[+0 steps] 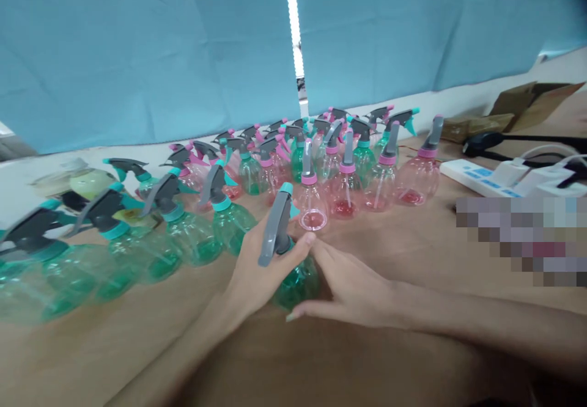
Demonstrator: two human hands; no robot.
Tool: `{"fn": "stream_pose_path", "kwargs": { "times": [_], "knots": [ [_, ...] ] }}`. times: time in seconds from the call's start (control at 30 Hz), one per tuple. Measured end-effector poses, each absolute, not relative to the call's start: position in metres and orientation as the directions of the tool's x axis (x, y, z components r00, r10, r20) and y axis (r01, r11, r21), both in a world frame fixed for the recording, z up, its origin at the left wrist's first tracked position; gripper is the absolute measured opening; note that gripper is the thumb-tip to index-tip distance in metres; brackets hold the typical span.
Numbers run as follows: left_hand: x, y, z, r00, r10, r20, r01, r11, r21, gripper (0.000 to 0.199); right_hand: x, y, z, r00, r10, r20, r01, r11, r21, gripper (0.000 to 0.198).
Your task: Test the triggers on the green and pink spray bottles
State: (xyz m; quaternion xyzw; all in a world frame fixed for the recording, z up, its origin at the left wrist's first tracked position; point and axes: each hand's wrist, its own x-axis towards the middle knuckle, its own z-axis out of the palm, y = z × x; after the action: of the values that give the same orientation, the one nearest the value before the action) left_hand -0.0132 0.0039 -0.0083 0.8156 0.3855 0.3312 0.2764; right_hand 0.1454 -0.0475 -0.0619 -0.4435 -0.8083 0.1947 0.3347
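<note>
A green spray bottle with a grey and teal trigger head stands upright in front of me, partly covered by both hands. My left hand is closed round its upper body and neck from the left, thumb across just under the head. From the right, my right hand curls about the lower body, thumb in front; its far fingers are hidden behind the bottle. Just beyond stands a pink spray bottle. To the left of my hands is another green spray bottle.
Several more green bottles line the left side of the brown table, and pink bottles the right. A white power strip with plugs and cables lies at the right, near cardboard. Behind hangs a blue cloth.
</note>
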Motion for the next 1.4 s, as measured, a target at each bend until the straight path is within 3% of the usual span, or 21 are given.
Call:
{"fn": "stream_pose_path", "kwargs": {
  "times": [0.13, 0.23, 0.37, 0.53, 0.63, 0.8, 1.07, 1.4],
  "knots": [
    [-0.027, 0.004, -0.005, 0.534, 0.757, 0.376, 0.386, -0.614, 0.689, 0.058, 0.136, -0.046, -0.060, -0.363, 0.847, 0.390, 0.649, 0.529, -0.546, 0.067],
    [-0.049, 0.003, -0.019, 0.496, 0.696, 0.519, 0.301, -0.698, 0.649, 0.074, 0.134, -0.045, -0.057, -0.366, 0.829, 0.423, 0.672, 0.550, -0.496, 0.069],
    [-0.087, 0.009, -0.057, 0.452, 0.583, 0.675, 0.380, -0.811, 0.445, 0.077, 0.135, -0.034, -0.053, -0.323, 0.851, 0.414, 0.783, 0.486, -0.388, 0.070],
    [-0.107, 0.016, -0.082, 0.431, 0.689, 0.582, 0.560, -0.710, 0.427, 0.029, 0.135, -0.007, -0.049, -0.292, 0.852, 0.434, 0.872, 0.424, -0.245, 0.070],
    [-0.100, 0.011, -0.081, 0.497, 0.702, 0.510, 0.583, -0.706, 0.403, 0.016, 0.134, 0.007, -0.046, -0.289, 0.853, 0.434, 0.893, 0.403, -0.199, 0.065],
    [-0.086, -0.004, -0.084, 0.643, 0.668, 0.375, 0.575, -0.744, 0.339, 0.020, 0.130, 0.023, -0.044, -0.263, 0.864, 0.429, 0.916, 0.364, -0.170, 0.065],
    [-0.080, -0.017, -0.083, 0.761, 0.634, 0.135, 0.595, -0.766, 0.245, 0.058, 0.123, 0.032, -0.038, -0.191, 0.893, 0.409, 0.950, 0.272, -0.151, 0.065],
    [-0.077, -0.018, -0.081, 0.763, 0.646, 0.035, 0.626, -0.751, 0.209, 0.060, 0.120, 0.045, -0.041, -0.156, 0.886, 0.436, 0.961, 0.238, -0.139, 0.067]
  ]
}}
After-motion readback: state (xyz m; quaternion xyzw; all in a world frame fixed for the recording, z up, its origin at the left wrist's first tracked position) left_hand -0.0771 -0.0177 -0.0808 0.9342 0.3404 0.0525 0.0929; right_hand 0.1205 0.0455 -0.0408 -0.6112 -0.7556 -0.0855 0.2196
